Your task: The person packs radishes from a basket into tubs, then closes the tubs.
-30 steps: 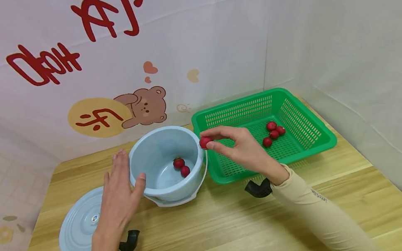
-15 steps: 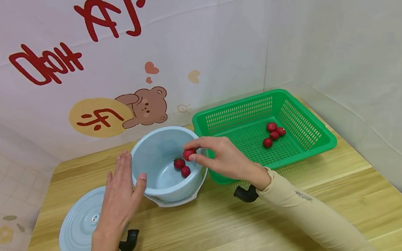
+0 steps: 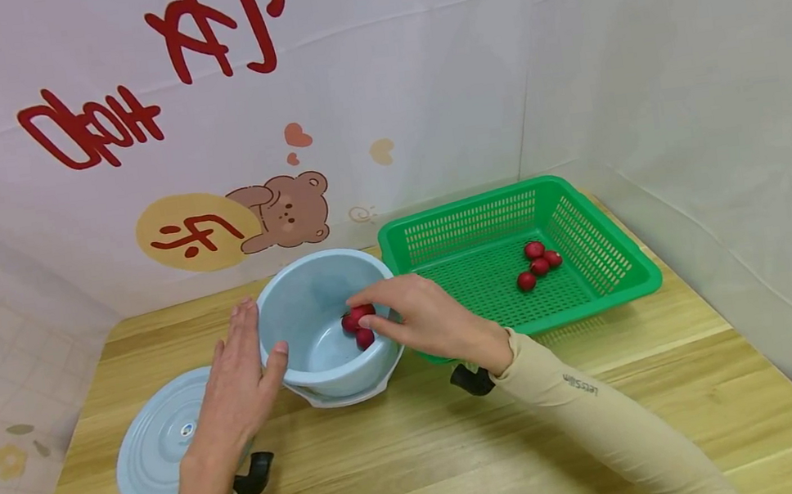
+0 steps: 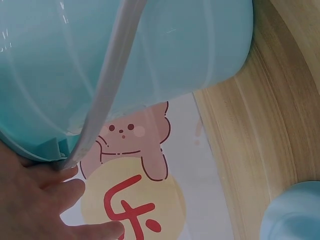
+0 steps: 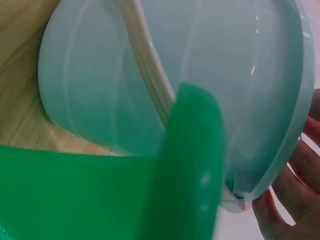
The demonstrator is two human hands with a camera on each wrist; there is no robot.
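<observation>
In the head view my right hand [image 3: 423,318] reaches over the near right rim of a light blue bucket [image 3: 308,375]. Between its thumb and fingers it pinches a red radish [image 3: 360,314], low inside, close to the radishes lying there. One of those, a second radish [image 3: 365,339], shows just below. My left hand [image 3: 231,391] lies with straight fingers along the bucket's left rim. In the left wrist view, fingers [image 4: 55,195] touch the rim by the handle [image 4: 107,80]. The right wrist view shows part of my right hand beyond the rim, but the pinched radish is hidden.
A green basket [image 3: 596,309] stands right of the bucket, with several radishes [image 3: 539,266] in its right half. Its wall [image 5: 185,165] fills much of the right wrist view. The blue lid [image 3: 150,450] lies on the wooden table [image 3: 394,470], left. A printed curtain hangs behind.
My right hand has carried the radish left from the basket's edge, over the bucket's rim and down inside beside the other radishes. The left hand has stayed by the rim.
</observation>
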